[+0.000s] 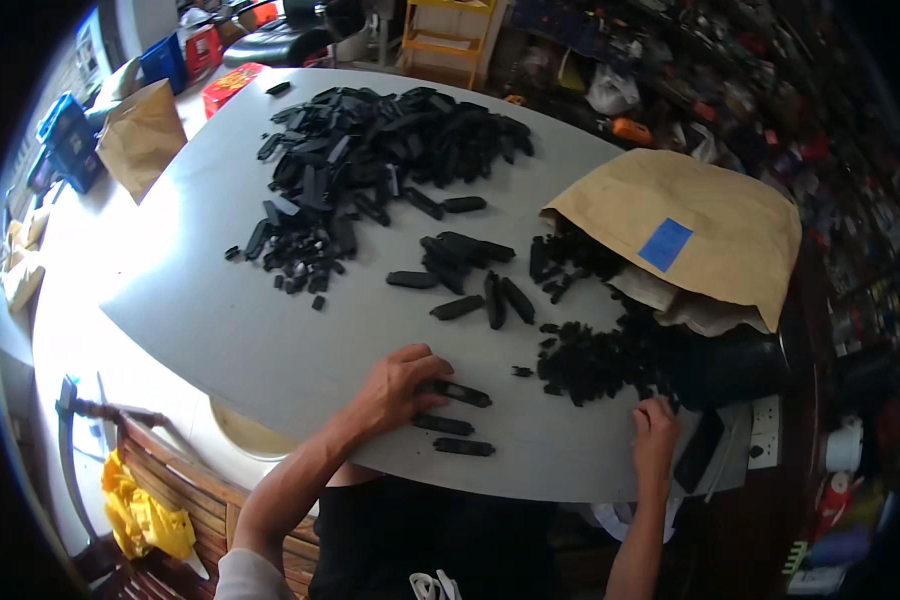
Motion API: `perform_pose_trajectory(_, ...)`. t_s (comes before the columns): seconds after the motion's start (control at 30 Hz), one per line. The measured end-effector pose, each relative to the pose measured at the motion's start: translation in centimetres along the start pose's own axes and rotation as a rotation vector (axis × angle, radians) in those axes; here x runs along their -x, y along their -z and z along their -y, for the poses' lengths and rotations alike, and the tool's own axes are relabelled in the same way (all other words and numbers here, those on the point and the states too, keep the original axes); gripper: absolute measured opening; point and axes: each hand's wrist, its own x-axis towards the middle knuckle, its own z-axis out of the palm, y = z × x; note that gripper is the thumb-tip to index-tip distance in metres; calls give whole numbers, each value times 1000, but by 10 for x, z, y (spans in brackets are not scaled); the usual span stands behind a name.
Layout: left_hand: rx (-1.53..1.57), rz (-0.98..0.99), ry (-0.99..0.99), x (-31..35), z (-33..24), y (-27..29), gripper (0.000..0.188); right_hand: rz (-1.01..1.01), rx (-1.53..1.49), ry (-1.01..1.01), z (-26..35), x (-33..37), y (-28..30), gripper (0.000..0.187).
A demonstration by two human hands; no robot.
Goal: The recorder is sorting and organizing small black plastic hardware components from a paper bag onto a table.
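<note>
My left hand (395, 390) is at the table's near edge, its fingers curled over the left end of a long black plastic piece (460, 393). Two similar black pieces lie just below it, a middle one (443, 425) close to the fingers and a lower one (464, 447). Farther right, my right hand (655, 425) has its fingertips pinched together at the near edge of a pile of small black parts (590, 362). Whatever sits between those fingertips is too small to make out.
Beyond my hands lies a loose group of long black pieces (460, 260). A big heap of black pieces (370, 140) covers the far table, with small bits (305, 258) beside it. At right, a brown paper bag (690, 200) lies open near a dark phone-like slab (700, 450).
</note>
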Motion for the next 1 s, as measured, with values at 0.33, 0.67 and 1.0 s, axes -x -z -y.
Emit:
perform_pose_trajectory(0.33,57,-50,-13,6,10,-3,22,565,-853,-20,187,0,-43,4)
perform_pose_trajectory(0.67,78,-119,-55,7,13,-9,21,457,-492,270,207,-10,-78,14)
perform_pose_trajectory(1.0,69,-116,-79,6,14,-10,18,466,-172,279,214,-15,-63,22)
